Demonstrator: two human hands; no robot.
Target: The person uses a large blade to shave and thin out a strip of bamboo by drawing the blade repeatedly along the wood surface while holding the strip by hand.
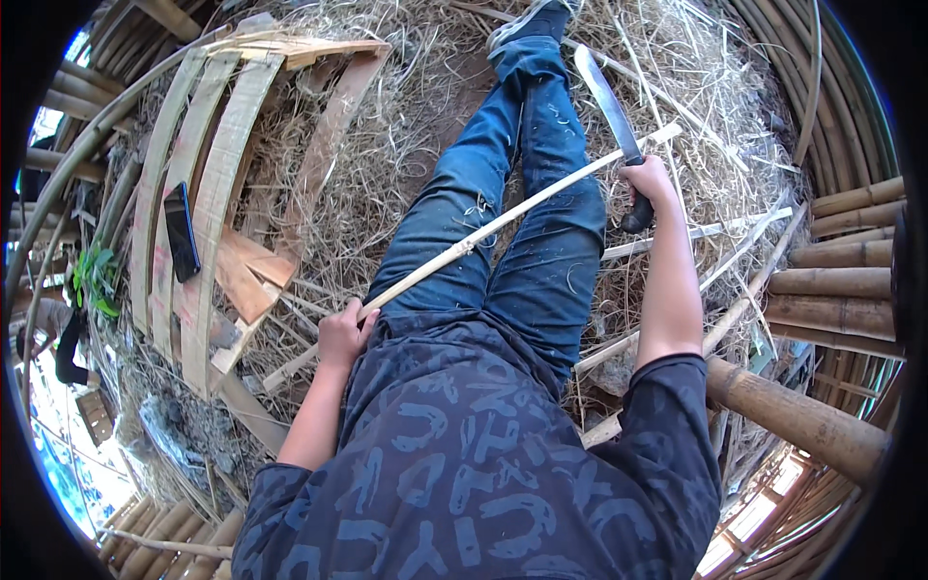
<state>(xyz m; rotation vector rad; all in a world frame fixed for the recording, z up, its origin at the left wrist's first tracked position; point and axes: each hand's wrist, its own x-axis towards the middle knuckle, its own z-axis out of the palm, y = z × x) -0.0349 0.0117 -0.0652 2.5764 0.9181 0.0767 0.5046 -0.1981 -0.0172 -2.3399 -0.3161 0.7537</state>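
Observation:
A long pale bamboo strip (527, 204) lies slantwise across my legs, its far end up at the right. My left hand (342, 333) is closed round its near end beside my left hip. In my right hand (651, 183) is a machete (607, 101), gripped by its dark handle, the curved blade pointing up and away. The blade's base is close to the strip's far end; whether they touch I cannot tell. My legs in blue jeans (440, 227) stretch out forward, with bits of shaving on them.
Fine bamboo shavings (406, 106) cover the ground around me. At the left lies a wooden slatted pallet (227, 126) with a dark phone (181, 232) on it. A thick bamboo pole (797, 416) and stacked bamboo (836, 280) stand at the right. Split strips lie beside my right leg.

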